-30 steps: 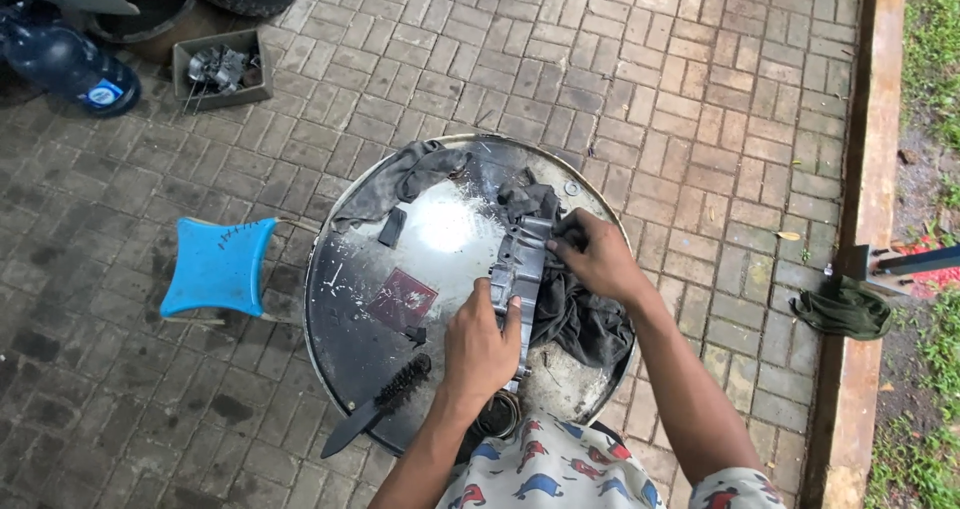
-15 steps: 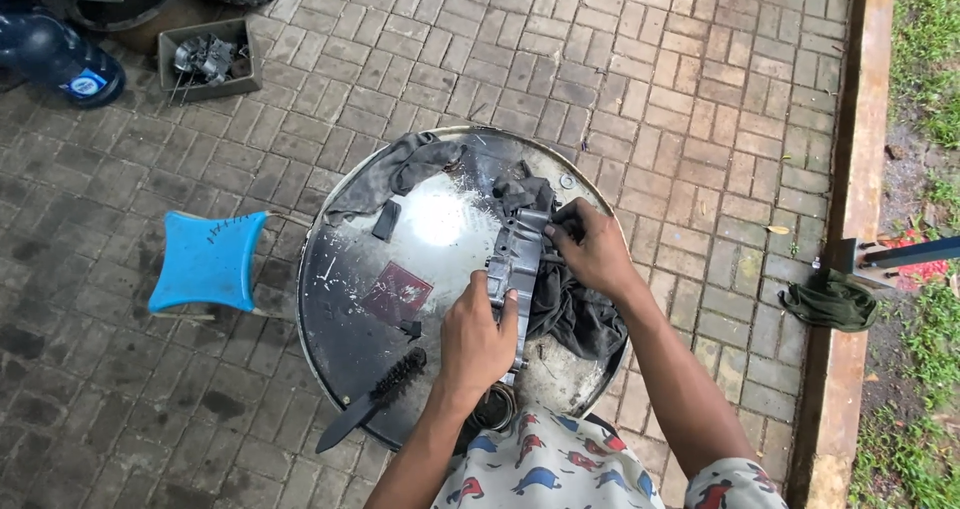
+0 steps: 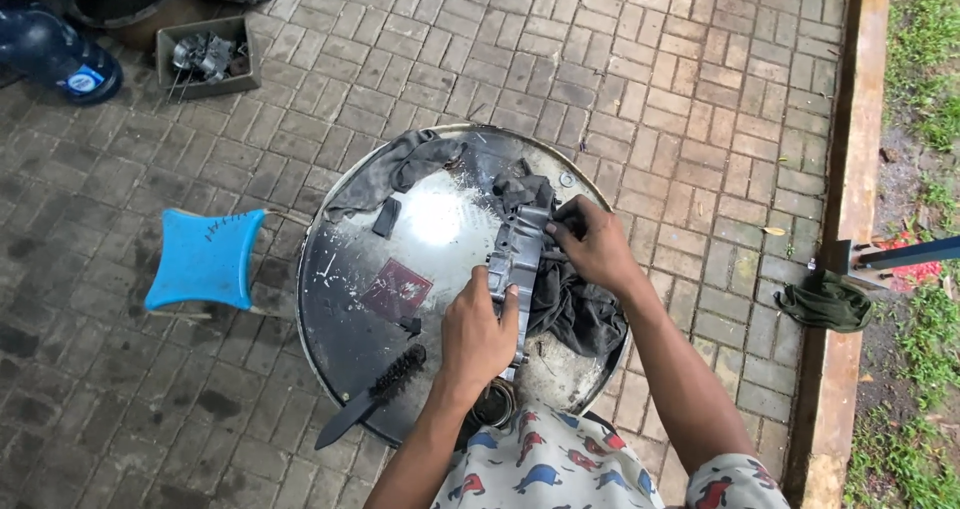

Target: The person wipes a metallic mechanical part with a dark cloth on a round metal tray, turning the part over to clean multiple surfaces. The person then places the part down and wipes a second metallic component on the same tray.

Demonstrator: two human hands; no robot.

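Note:
A grey metal engine cover [image 3: 518, 254] stands on edge on a round metal drum top [image 3: 350, 299]. My left hand [image 3: 478, 337] grips its near end. My right hand [image 3: 592, 243] presses a dark rag [image 3: 575, 309] against the cover's far right side. The rag spreads under and to the right of the cover.
A black brush [image 3: 372, 397] lies at the drum's near-left rim, and another grey rag [image 3: 395, 174] at its far edge. A blue plastic stool [image 3: 205, 259] stands to the left. A box of metal parts [image 3: 205, 59], a tyre and a blue bottle sit far left. A curb and a green cloth [image 3: 825, 302] lie to the right.
My right hand has slid the rag a little along the cover's upper side. The camera view has shifted slightly; my left hand keeps its grip.

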